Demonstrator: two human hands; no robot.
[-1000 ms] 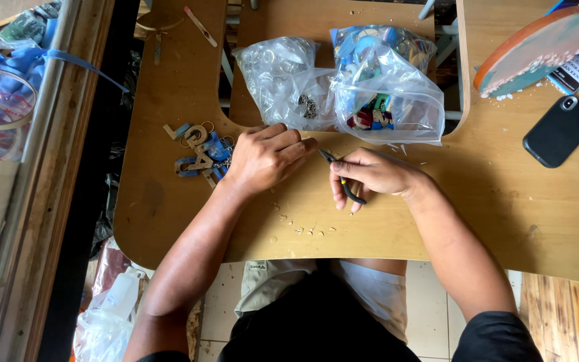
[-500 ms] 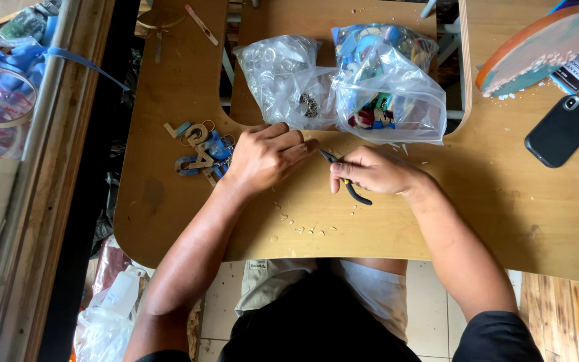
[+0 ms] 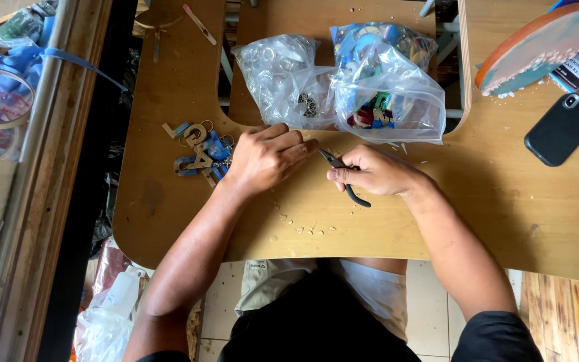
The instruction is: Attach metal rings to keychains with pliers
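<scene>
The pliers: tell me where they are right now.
In the head view the pliers sit in the right hand near the middle of the wooden table, tips pointing toward the left hand.

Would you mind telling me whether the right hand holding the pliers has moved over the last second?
No. The right hand with the pliers sits in the same place below the clear plastic bag, tips pointing at the left hand.
</scene>
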